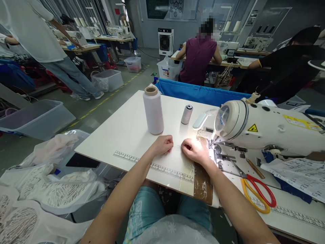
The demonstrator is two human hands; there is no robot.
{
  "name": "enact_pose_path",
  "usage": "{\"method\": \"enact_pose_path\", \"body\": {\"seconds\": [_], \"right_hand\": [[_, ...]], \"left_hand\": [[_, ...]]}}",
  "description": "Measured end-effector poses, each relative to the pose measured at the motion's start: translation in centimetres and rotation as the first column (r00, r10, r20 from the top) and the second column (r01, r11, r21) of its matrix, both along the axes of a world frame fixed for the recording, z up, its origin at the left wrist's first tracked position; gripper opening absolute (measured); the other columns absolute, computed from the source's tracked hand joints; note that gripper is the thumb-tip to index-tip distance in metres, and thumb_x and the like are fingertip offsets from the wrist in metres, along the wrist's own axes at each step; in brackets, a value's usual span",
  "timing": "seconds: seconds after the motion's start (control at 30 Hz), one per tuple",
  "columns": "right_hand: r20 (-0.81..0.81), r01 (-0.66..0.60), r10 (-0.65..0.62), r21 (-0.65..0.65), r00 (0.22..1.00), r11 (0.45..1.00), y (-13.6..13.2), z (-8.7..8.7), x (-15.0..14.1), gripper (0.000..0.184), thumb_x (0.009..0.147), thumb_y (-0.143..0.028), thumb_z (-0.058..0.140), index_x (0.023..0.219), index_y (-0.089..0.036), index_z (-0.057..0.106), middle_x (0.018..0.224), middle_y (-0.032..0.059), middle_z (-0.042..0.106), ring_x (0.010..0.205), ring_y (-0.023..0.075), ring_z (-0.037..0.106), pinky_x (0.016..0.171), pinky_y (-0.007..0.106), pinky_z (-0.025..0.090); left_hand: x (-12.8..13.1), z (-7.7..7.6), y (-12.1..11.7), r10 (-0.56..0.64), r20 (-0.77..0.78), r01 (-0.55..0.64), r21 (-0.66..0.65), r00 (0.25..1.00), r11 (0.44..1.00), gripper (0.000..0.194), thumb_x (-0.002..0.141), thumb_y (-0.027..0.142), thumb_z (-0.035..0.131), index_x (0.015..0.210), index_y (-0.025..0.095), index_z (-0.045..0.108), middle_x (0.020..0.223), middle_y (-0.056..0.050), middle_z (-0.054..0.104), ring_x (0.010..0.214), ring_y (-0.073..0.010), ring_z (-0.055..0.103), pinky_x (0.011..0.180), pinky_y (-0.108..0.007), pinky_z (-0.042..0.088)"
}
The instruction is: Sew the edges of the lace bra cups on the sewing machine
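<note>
My left hand [163,145] is closed in a loose fist just above the white tabletop [122,125], in front of a large white thread cone [153,112]. Its fingers are curled together, and what they pinch, if anything, is too small to see. Facing it across a narrow gap, my right hand [195,149] is closed too, thumb against fingers, in the sewing machine's [264,125] light. Whatever it holds cannot be made out. A small thread spool [187,114] stands beyond the gap between both hands. The machine's needle area is right of my right hand.
Scissors [262,195] with red and yellow handles lie at right, near a paper sheet [289,176]. A printed ruler [172,171] runs along the table's front edge. White lace pieces [38,189] lie at lower left. A blue cloth bin [193,91] borders the far edge; people sit beyond.
</note>
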State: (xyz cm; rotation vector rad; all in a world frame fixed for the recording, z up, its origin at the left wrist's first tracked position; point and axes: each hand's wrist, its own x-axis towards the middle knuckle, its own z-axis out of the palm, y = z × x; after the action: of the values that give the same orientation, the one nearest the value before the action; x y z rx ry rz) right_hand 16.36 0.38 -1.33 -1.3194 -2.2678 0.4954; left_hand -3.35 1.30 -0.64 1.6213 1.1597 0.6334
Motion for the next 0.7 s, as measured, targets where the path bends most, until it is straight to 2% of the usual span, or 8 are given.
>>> {"method": "enact_pose_path", "body": {"seconds": [0.27, 0.43, 0.53, 0.7], "right_hand": [[-0.039, 0.071, -0.076, -0.114, 0.996, 0.991, -0.1, 0.7, 0.8, 0.015, 0.082, -0.019, 0.049, 0.077, -0.02, 0.063, 0.078, 0.0016, 0.068, 0.074, 0.015, 0.059, 0.069, 0.026, 0.044], [0.009, 0.076, -0.076, -0.124, 0.997, 0.989, -0.3, 1.2, 2.0, 0.016, 0.078, -0.015, 0.049, 0.081, -0.02, 0.065, 0.075, -0.0005, 0.067, 0.068, 0.0139, 0.058, 0.067, 0.026, 0.045], [0.046, 0.079, -0.074, -0.115, 0.996, 0.99, -0.5, 1.6, 2.4, 0.017, 0.077, -0.014, 0.05, 0.084, -0.02, 0.065, 0.077, 0.0007, 0.066, 0.071, 0.0145, 0.057, 0.069, 0.026, 0.044], [0.101, 0.08, -0.07, -0.105, 0.992, 0.991, -0.9, 1.8, 2.4, 0.013, 0.078, -0.02, 0.056, 0.088, -0.02, 0.065, 0.081, 0.0019, 0.065, 0.074, 0.0164, 0.057, 0.07, 0.028, 0.042]], "left_hand": [[0.1, 0.3, 0.2, -0.023, -0.023, 0.021, -0.054, 0.999, 0.998, 0.005, 0.07, 0.018, 0.051, 0.067, 0.018, 0.048, 0.05, 0.005, 0.057, 0.04, -0.0073, 0.046, 0.044, -0.019, 0.035], [0.1, 0.5, -0.1, -0.028, -0.076, 0.025, -0.048, 0.997, 0.999, 0.004, 0.072, 0.02, 0.052, 0.072, 0.017, 0.051, 0.053, 0.003, 0.06, 0.042, -0.0088, 0.049, 0.045, -0.02, 0.037], [0.0, 0.5, -0.5, -0.012, -0.098, 0.009, -0.029, 0.995, 1.0, 0.005, 0.074, 0.02, 0.05, 0.078, 0.017, 0.051, 0.053, 0.004, 0.06, 0.041, -0.0094, 0.049, 0.046, -0.021, 0.036], [0.1, 0.6, -1.4, 0.007, -0.147, -0.002, 0.035, 0.989, 0.999, 0.009, 0.078, 0.025, 0.049, 0.084, 0.019, 0.05, 0.056, 0.005, 0.059, 0.043, -0.0098, 0.049, 0.049, -0.022, 0.038]]}}
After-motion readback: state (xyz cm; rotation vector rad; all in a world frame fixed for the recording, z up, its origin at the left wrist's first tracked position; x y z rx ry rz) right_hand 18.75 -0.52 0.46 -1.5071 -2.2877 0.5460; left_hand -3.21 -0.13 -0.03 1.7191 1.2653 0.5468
